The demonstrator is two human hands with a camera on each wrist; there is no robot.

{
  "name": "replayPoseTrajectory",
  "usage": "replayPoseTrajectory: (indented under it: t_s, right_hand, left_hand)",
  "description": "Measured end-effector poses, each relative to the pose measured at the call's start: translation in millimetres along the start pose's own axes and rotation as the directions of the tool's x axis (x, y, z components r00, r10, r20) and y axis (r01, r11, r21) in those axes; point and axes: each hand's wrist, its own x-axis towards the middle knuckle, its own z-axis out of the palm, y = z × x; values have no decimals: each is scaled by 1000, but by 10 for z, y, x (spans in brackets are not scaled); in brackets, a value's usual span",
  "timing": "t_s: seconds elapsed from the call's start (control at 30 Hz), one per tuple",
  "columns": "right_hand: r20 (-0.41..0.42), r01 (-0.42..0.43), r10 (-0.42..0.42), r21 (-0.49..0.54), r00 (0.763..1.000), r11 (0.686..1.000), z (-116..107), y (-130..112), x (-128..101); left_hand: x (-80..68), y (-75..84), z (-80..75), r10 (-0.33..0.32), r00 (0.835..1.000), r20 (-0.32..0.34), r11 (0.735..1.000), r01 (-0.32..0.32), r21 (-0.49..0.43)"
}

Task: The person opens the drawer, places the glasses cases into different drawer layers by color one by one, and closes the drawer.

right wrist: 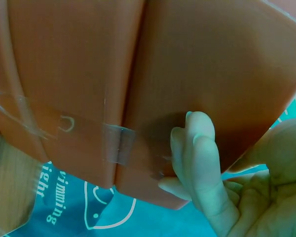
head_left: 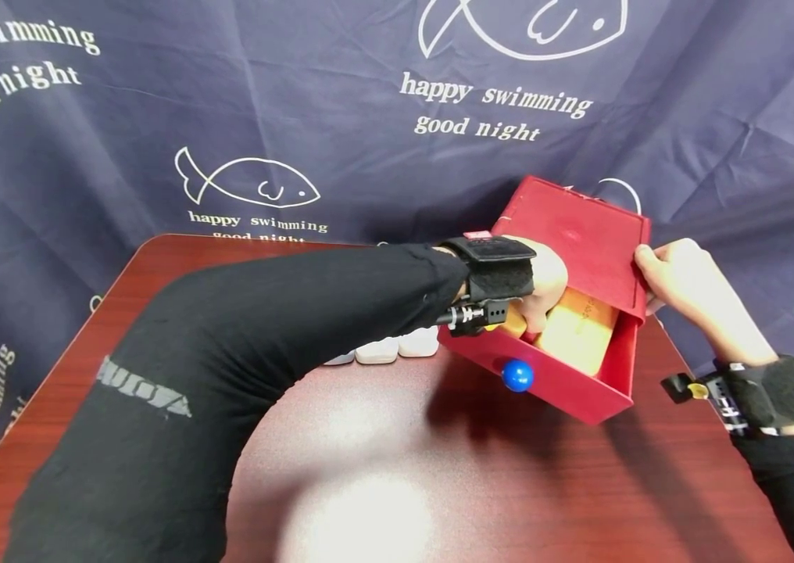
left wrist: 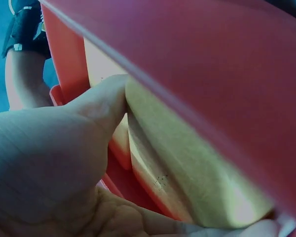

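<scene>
The right hand [head_left: 678,277] grips the tilted red drawer box [head_left: 583,234] to steady it while the left hand [head_left: 541,285], inside, clasps a yellow block [head_left: 576,328].

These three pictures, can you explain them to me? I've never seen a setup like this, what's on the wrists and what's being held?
A person works with bare hands, wearing three cameras. The wide picture comes from the head; the other two from black straps on each wrist. On a dark wooden table the right hand grips the side of a red box that is tilted up. Its drawer, with a blue knob, is pulled open. The left hand reaches inside and holds a yellow block. Some white pieces lie behind the left arm.
</scene>
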Motion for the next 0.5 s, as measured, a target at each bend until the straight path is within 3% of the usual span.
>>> replayPoseTrajectory:
  t_s: [0.03,0.13,0.27,0.3,0.33,0.4,0.43,0.5]
  right_hand:
    - [1,-1,1,-2,1000,1000,-2,-1,1]
    - [2,-3,3,-2,1000,1000,-8,-6,6]
    - [0,1,-1,-3,1000,1000,-17,-6,10]
    - [0,2,-2,-2,1000,1000,-19,-4,9]
    - [-1,2,-2,-3,1000,1000,-20,-2,9]
    - [-5,-1,1,-5,1000,1000,-21,-1,10]
    - [-6,-3,2,-6,1000,1000,-22,0,10]
    - [-9,-6,6,-8,1000,1000,-23,-2,11]
  left_hand:
    - [13,18,-14,-29,999,25,999,29,15]
    - [44,26,-18,-17,999,34,999,15,51]
    - [160,79,-13,-56,995,83,984,40,176]
    - [207,110,-20,-109,988,114,975,84,205]
    - [264,151,-31,-195,968,156,960,155,235]
    - [360,208,-42,-281,940,193,930,218,296]
    - [409,235,-49,-339,916,214,910,263,320]
    - [473,262,-54,-365,904,223,891,270,364]
